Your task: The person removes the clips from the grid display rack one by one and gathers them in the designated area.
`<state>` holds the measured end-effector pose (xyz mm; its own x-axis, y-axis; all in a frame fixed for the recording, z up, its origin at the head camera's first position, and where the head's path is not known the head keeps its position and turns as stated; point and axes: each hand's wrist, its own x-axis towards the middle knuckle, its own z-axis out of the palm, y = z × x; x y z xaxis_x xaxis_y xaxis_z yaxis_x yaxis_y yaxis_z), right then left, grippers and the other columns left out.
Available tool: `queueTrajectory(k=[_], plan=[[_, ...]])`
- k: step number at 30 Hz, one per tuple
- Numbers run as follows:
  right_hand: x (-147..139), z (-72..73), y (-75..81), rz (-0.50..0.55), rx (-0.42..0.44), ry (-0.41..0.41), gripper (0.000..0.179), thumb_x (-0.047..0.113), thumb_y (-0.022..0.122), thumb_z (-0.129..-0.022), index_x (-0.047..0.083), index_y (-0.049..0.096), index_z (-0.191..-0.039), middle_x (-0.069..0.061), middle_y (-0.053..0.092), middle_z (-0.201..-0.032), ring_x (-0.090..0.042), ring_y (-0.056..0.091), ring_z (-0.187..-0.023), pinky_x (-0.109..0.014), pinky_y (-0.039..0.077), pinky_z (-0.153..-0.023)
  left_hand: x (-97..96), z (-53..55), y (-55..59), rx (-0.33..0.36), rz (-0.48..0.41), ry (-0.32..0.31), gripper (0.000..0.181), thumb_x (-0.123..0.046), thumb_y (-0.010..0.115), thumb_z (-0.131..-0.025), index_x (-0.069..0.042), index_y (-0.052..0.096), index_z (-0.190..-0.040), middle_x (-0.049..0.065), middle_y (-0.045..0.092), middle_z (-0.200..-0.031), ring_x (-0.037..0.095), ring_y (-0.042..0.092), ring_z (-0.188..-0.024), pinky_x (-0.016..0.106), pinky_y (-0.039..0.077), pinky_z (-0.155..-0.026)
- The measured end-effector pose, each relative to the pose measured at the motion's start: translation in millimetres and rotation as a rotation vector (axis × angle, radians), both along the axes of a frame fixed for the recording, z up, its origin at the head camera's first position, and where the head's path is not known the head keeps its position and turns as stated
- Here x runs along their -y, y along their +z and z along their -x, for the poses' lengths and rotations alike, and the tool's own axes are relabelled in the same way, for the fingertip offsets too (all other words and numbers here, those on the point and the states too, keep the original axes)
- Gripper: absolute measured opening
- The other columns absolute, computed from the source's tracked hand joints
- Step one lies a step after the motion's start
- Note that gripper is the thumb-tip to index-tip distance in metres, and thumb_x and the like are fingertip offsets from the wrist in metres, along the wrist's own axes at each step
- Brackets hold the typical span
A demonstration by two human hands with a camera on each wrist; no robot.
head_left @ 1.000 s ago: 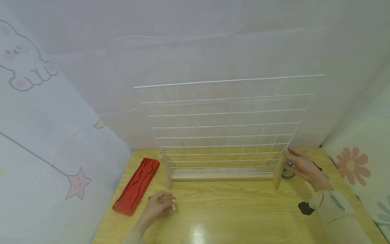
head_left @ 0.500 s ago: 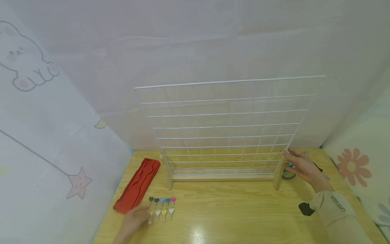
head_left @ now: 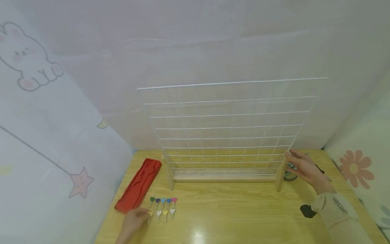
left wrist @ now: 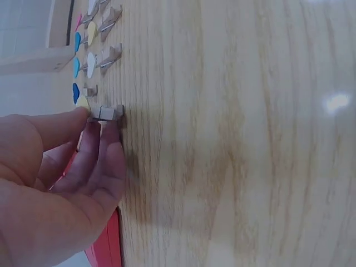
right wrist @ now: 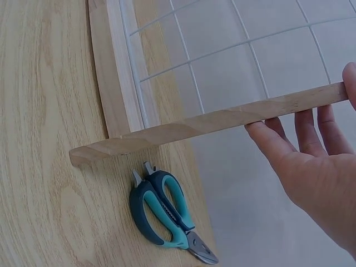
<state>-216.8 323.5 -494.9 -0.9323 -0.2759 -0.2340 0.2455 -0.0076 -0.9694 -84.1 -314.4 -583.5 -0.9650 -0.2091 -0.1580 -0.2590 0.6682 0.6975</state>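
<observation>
My left hand [head_left: 134, 221] is low at the left of the table. In the left wrist view its thumb and fingers pinch a small wooden clothespin [left wrist: 105, 114] with a pale yellow heart, close to the tabletop. Beside it lie more heart clothespins in two rows, among them a pink one [head_left: 174, 200] and a white one [head_left: 172, 211]. On the right, my right hand [head_left: 306, 171] holds the wooden side post [right wrist: 211, 125] of a stand. Its fingertips press one face and the thumb lies on the other. A white wire grid [head_left: 228, 128] rises upright from this stand.
A red moulded tray [head_left: 138, 185] lies left of the stand. Teal-and-black scissors [right wrist: 167, 206] rest beside the right post, partly behind my right hand in the head view. Near my right sleeve is a small black object [head_left: 307, 211]. Patterned cloth walls [head_left: 213, 51] enclose the table.
My left hand has moved left from above the clothespin rows, uncovering them, and now pinches the leftmost yellow-heart one in the front row. The right hand stays on the post.
</observation>
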Motion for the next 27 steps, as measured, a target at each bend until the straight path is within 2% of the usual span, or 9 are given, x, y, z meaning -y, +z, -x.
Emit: queueTrajectory(k=[1, 4, 9, 15, 18, 21, 23, 25, 27], plan=[[0, -0.2, 0.0, 0.003, 0.000, -0.001, 0.083, 0.035, 0.043, -0.103, 0.002, -0.018, -0.148, -0.026, -0.021, -0.153, 0.009, 0.050, -0.106, -0.021, 0.048, -0.091, -0.3, 1.2, 0.4, -0.016, 0.025, -0.010, 0.015, -0.007, 0.073, -0.079, 0.002, 0.071, -0.090, 0.009, 0.070, -0.082, 0.016, 0.062, -0.071, 0.030, 0.050, -0.061], [2, -0.7, 0.3, 0.015, -0.006, 0.000, 0.083, 0.034, 0.043, -0.103, 0.001, -0.019, -0.148, -0.027, -0.020, -0.153, 0.013, 0.051, -0.098, -0.022, 0.049, -0.090, -0.3, 3.5, -0.5, -0.043, 0.063, -0.026, 0.013, -0.005, 0.074, -0.077, 0.002, 0.071, -0.088, 0.008, 0.070, -0.079, 0.017, 0.063, -0.069, 0.028, 0.049, -0.059], [4, -1.7, 1.6, 0.037, -0.009, 0.006, 0.082, 0.031, 0.043, -0.103, -0.001, -0.019, -0.147, -0.029, -0.019, -0.152, 0.013, 0.053, -0.097, -0.021, 0.049, -0.088, 0.5, 3.6, -7.7, -0.073, 0.070, -0.018, 0.015, -0.004, 0.073, -0.078, 0.005, 0.070, -0.090, 0.012, 0.070, -0.082, 0.021, 0.065, -0.071, 0.031, 0.052, -0.061], [5, -2.1, 0.6, 0.034, -0.003, -0.004, 0.082, 0.031, 0.043, -0.103, -0.001, -0.019, -0.148, -0.029, -0.018, -0.152, 0.013, 0.053, -0.096, -0.020, 0.049, -0.088, 1.7, 4.1, -12.6, -0.030, 0.082, 0.055, 0.016, -0.008, 0.072, -0.080, 0.004, 0.070, -0.091, 0.012, 0.071, -0.083, 0.025, 0.065, -0.075, 0.038, 0.053, -0.066], [5, -2.9, -0.4, 0.028, -0.002, -0.006, 0.083, 0.032, 0.044, -0.103, 0.000, -0.018, -0.148, -0.028, -0.018, -0.153, 0.014, 0.052, -0.095, -0.020, 0.049, -0.088, 1.2, 3.5, -12.4, -0.029, 0.087, 0.064, 0.017, -0.010, 0.071, -0.081, 0.004, 0.070, -0.091, 0.012, 0.070, -0.082, 0.025, 0.065, -0.075, 0.039, 0.052, -0.067], [5, -3.2, -2.3, 0.035, 0.003, -0.012, 0.082, 0.031, 0.044, -0.103, -0.001, -0.017, -0.148, -0.027, -0.020, -0.152, 0.014, 0.051, -0.095, -0.019, 0.049, -0.087, 0.3, 0.0, -6.4, -0.038, 0.086, 0.081, 0.019, -0.011, 0.068, -0.084, 0.006, 0.069, -0.093, 0.012, 0.070, -0.083, 0.025, 0.065, -0.074, 0.039, 0.052, -0.066], [6, -2.7, -4.2, 0.040, 0.011, -0.019, 0.082, 0.032, 0.044, -0.103, -0.001, -0.017, -0.148, -0.026, -0.022, -0.152, 0.012, 0.051, -0.098, -0.019, 0.048, -0.088, -1.4, 0.3, 2.2, -0.089, 0.086, 0.104, 0.019, -0.011, 0.067, -0.086, 0.006, 0.068, -0.095, 0.013, 0.070, -0.083, 0.025, 0.065, -0.074, 0.037, 0.052, -0.066], [6, -2.8, -4.4, 0.035, 0.024, -0.036, 0.083, 0.033, 0.045, -0.102, 0.001, -0.016, -0.149, -0.025, -0.021, -0.153, 0.001, 0.050, -0.114, -0.027, 0.045, -0.098, -4.9, 5.1, 16.1, -0.135, 0.083, 0.130, 0.021, -0.013, 0.066, -0.089, 0.006, 0.068, -0.099, 0.014, 0.070, -0.083, 0.026, 0.066, -0.075, 0.035, 0.052, -0.066], [8, -4.1, -2.6, 0.015, 0.028, -0.064, 0.083, 0.035, 0.045, -0.102, 0.001, -0.014, -0.149, -0.024, -0.018, -0.154, -0.017, 0.037, -0.133, -0.039, 0.036, -0.108, -10.1, 14.1, 32.4, -0.185, 0.088, 0.117, 0.025, -0.018, 0.065, -0.092, 0.004, 0.068, -0.104, 0.016, 0.071, -0.088, 0.028, 0.067, -0.080, 0.037, 0.052, -0.069]])
